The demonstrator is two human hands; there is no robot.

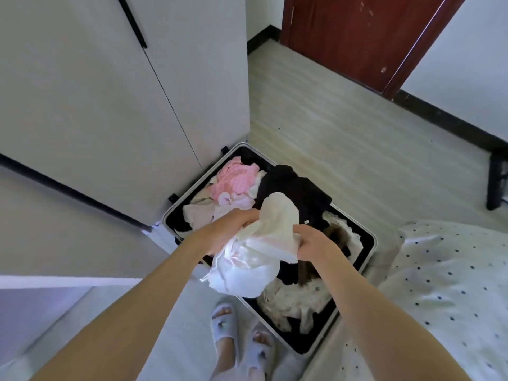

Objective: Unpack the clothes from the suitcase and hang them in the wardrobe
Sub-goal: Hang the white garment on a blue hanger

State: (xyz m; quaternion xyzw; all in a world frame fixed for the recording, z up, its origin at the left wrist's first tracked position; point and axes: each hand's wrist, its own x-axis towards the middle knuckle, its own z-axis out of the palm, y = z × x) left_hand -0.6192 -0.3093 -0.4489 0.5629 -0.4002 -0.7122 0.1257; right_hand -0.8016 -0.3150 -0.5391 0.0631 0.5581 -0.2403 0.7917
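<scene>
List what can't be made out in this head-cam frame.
- White garment: head view; bunched in left hand and right hand, so its type is unreadable.
- Suitcase floor: covered by pink garment, black clothes and cream pile.
- Wardrobe interior: hidden behind its door panels, so rail and hangers are unseen.
- Bed: cut off by the right edge.
- Fingertips: buried in cloth.
</scene>
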